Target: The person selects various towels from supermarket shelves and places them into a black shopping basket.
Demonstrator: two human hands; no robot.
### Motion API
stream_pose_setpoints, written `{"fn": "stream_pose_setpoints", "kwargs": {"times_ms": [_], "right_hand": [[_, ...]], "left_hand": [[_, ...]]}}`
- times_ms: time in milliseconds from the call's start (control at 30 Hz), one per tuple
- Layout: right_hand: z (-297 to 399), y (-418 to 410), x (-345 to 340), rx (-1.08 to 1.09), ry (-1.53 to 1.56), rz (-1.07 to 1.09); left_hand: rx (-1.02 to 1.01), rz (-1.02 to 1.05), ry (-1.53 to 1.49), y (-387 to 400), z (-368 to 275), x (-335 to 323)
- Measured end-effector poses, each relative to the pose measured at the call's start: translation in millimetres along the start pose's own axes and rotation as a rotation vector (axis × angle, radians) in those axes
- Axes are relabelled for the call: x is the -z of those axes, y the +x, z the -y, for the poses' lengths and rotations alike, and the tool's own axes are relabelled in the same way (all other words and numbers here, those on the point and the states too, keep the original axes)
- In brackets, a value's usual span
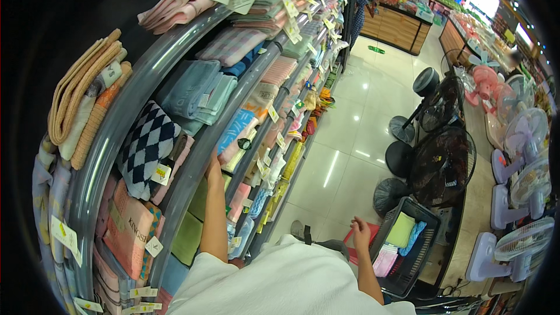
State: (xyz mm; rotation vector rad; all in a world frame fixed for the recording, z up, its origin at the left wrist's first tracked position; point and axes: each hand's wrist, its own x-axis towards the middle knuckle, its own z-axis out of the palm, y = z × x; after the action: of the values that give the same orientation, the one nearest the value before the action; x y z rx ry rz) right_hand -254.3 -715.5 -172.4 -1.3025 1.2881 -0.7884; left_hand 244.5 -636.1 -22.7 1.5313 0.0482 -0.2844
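Observation:
My left hand (213,169) reaches into a tier of the towel shelf, close to a blue patterned towel (237,127) and a pale pink towel (238,148). Its fingers go out of sight behind the shelf's grey front rail (199,151), so any grip is hidden. A green folded towel (187,237) lies beside my left forearm. My right hand (361,232) hangs in the aisle with its fingers loosely apart, holding nothing. Near it stands a black plastic basket (418,251) with a yellow-green towel (400,229), a blue one (412,238) and a pink one (385,261) inside.
Black standing fans (442,166) line the aisle's right side. Behind them a wooden counter (474,197) bears several table fans (523,249). A red object (369,230) sits beside the basket. Tiled floor (323,166) leads towards wooden display bins (396,24).

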Motion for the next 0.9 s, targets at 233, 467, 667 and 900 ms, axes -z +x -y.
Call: {"fn": "stream_pose_setpoints", "kwargs": {"times_ms": [233,467,667,900], "right_hand": [[12.4,-2.5,-53.3,-0.016,0.013,0.065],[41.1,2.6,-64.3,-0.048,0.05,0.2],[101.5,-13.6,-35.2,-0.49,0.847,0.41],[97.8,-48.1,34.6,-0.561,1.484,0.531]], "left_hand": [[-0.461,0.242,0.64,14.0,-0.9,13.9],[0.116,0.406,-0.544,-71.1,-17.9,-13.9],[0.454,0.825,-0.44,-199.1,38.2,-14.7],[0.315,1.326,0.166,-315.0,67.5,-34.8]]}}
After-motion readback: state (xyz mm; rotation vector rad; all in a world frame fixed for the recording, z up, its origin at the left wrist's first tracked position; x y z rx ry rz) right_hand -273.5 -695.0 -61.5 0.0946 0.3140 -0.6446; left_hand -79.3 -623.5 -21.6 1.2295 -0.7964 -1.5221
